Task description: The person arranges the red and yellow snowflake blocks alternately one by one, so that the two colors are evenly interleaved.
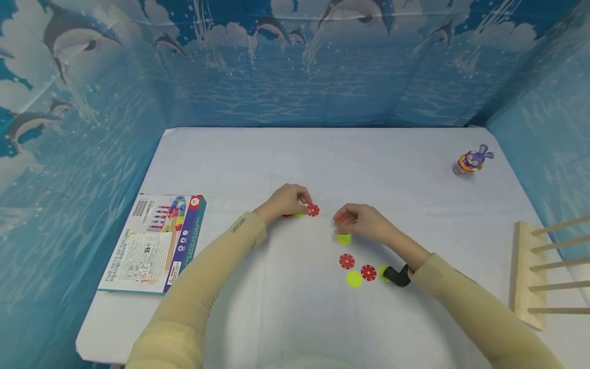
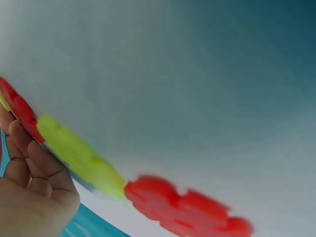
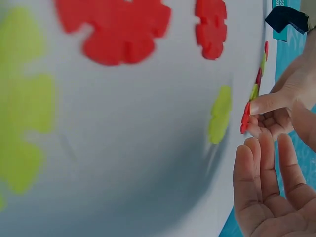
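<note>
My left hand is at a row of red and yellow-green notched plastic discs joined edge to edge. Its thumb and fingers pinch the red disc at the row's right end, as the right wrist view shows. In the left wrist view a yellow-green disc and a red disc of the row run toward the camera. My right hand hovers just right of the row, fingers loosely bent and holding nothing. Right below it lies a loose yellow-green disc, partly covered by the hand.
Loose red discs and a yellow-green disc lie nearer me; another is partly behind the black wrist device. A toy box lies at left. At right are a wooden pegged rack and, farther back, a purple figurine.
</note>
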`<state>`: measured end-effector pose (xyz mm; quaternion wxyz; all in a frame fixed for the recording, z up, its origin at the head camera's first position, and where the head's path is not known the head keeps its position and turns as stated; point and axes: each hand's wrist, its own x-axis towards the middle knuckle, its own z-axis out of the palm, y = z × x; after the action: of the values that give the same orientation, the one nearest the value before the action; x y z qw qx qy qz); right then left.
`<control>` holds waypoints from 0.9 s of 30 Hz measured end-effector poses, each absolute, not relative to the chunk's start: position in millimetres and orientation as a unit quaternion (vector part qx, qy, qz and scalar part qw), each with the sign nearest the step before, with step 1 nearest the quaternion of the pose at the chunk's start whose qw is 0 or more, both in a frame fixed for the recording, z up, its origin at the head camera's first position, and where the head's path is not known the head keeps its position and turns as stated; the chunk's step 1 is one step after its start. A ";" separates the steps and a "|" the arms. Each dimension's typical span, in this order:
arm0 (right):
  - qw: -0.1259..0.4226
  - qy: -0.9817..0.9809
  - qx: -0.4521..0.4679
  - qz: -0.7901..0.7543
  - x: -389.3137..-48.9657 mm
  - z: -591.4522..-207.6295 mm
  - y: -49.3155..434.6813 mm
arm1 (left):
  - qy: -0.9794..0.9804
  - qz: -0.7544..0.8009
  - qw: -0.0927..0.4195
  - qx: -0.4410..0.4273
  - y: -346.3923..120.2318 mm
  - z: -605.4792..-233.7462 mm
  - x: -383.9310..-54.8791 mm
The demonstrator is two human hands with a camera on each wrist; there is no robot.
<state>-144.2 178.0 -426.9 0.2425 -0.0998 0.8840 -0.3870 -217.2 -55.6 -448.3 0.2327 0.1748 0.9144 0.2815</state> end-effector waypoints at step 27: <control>0.193 0.917 -0.158 -0.311 -122.4 -443.0 182.3 | 0.912 0.287 0.233 0.179 -55.2 -445.8 -214.7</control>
<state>-122.4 182.3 -443.0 0.1925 -0.1583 0.9172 -0.3109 -214.7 -55.2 -445.8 0.2329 0.1791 0.9116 0.2875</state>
